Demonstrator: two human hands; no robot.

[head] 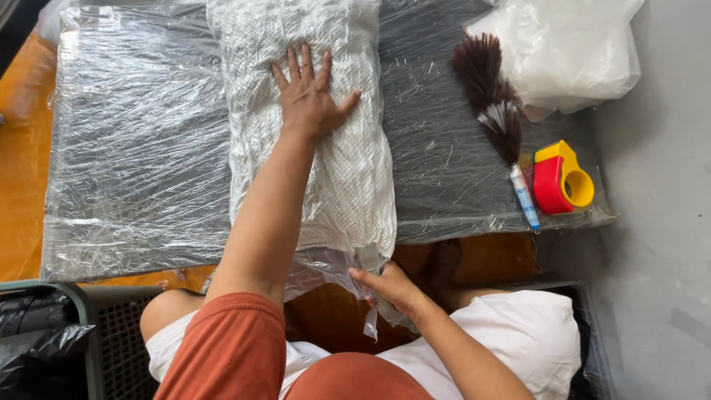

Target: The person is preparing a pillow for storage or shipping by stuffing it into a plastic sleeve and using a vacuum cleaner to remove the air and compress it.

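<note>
On bagged white fabric (311, 141): left hand (307, 96) flat; right hand (389, 285) pinching bag end

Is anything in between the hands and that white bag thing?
Nothing visible. The left hand lies flat on the white bagged textile, and the right hand pinches the bag's open plastic end at the table edge. The duster and tape dispenser lie off to the side.

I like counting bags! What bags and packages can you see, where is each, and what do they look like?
Clear bag of white knit cloth: middle of the table, long, left hand flat on it, right hand pinching its near end.
White plastic bag: top right, puffy.
Black bag: bottom left, in a crate.
</note>
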